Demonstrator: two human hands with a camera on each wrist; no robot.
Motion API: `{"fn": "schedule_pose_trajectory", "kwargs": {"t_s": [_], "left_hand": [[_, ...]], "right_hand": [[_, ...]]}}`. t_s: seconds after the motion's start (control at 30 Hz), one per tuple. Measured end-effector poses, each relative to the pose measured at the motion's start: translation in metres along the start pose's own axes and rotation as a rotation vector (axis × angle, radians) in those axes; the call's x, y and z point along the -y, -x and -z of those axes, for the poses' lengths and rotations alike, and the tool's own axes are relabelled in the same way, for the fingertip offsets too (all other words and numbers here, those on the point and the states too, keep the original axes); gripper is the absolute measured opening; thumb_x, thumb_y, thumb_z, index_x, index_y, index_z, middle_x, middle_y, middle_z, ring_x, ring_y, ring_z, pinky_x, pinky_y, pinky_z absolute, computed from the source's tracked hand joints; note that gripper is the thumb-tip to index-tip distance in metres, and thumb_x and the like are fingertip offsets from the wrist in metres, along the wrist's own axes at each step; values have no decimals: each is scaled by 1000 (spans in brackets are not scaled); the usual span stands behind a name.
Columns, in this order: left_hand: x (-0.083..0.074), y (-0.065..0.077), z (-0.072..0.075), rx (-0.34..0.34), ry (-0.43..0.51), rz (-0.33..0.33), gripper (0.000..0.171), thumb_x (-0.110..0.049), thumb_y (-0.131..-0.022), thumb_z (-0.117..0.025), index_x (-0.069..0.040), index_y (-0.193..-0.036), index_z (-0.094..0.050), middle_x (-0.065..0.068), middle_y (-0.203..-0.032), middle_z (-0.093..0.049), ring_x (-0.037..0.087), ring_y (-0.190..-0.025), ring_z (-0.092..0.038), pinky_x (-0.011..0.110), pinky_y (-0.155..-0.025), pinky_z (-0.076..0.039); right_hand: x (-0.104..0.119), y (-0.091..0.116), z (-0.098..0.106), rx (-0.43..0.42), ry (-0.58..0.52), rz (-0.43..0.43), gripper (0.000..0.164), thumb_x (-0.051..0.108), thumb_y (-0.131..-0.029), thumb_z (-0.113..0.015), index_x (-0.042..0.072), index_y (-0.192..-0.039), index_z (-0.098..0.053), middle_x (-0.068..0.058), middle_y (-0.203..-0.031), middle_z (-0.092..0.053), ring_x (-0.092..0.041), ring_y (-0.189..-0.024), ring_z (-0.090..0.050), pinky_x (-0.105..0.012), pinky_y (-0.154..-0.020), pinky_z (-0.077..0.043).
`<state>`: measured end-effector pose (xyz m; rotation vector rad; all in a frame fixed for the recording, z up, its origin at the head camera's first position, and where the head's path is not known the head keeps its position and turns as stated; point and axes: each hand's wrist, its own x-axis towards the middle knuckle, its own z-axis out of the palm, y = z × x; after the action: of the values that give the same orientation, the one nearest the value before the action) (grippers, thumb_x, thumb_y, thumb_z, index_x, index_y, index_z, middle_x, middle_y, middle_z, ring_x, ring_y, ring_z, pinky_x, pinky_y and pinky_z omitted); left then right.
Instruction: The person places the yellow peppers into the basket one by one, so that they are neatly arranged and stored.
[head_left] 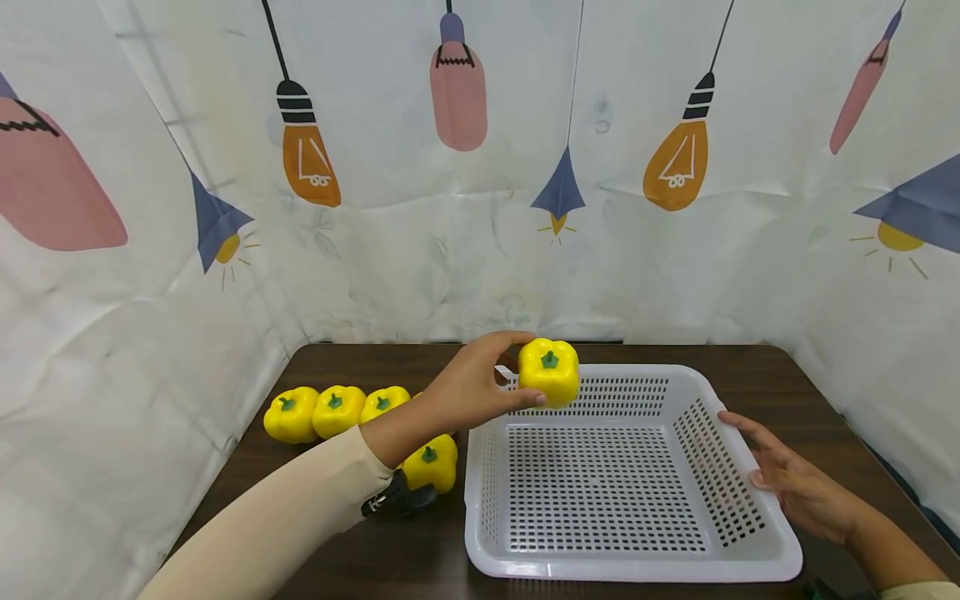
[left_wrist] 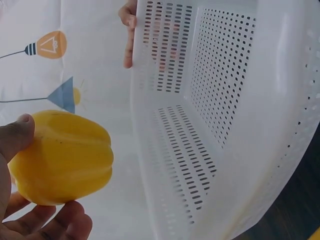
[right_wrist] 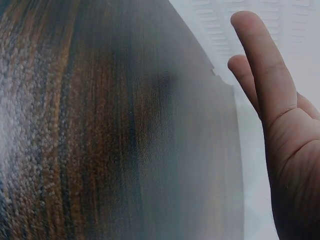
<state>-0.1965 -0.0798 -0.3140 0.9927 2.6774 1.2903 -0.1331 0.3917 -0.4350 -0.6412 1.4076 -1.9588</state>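
Dark bench [head_left: 757, 372], patterned curtain [head_left: 420, 267] behind. Left hand [head_left: 468, 379]: fingers curled round pepper [head_left: 549, 372], held up near far-left corner of basket [head_left: 637, 569]. Right hand [head_left: 801, 482]: fingers nearly straight, touching right rim. More peppers [head_left: 337, 410] left of basket. Judgement: light, even pinch should suffice; carry pepper clear of rim, basket steady. Left wrist view shows fingertips hidden behind pepper in head view; right wrist view, no peppers.
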Motion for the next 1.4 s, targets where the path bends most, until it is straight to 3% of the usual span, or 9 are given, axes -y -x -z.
{"fn": "schedule_pose_trajectory", "kwargs": {"t_s": [0.47, 0.9, 1.4], "left_hand": [[-7, -14, -19, 18, 13, 0, 76, -36, -85, -86, -14, -148, -50, -5, -131, -59, 14, -105, -63, 26, -80, -56], [-11, -23, -31, 43, 38, 7, 78, -37, -84, -87, -13, -148, -50, -4, -129, -60, 11, -103, -60, 27, -80, -56], [-15, -33, -50, 59, -5, 12, 76, -36, -82, -88, -16, -146, -53, -5, -133, -59, 10, -102, -60, 22, -78, -54]], "right_hand": [[-1, 0, -1, 8, -12, 3, 75, -5, -104, -21, 34, -164, 0, -8, -154, -40, -44, -131, -51, -74, -93, -45], [-1, -1, -2, 7, -17, 3, 75, -5, -105, -22, 33, -164, 2, -10, -154, -40, -45, -131, -51, -74, -93, -44], [0, -1, -2, 7, -21, 1, 75, -5, -105, -23, 35, -164, 0, -8, -154, -41, -45, -131, -51, -74, -93, -45]]}}
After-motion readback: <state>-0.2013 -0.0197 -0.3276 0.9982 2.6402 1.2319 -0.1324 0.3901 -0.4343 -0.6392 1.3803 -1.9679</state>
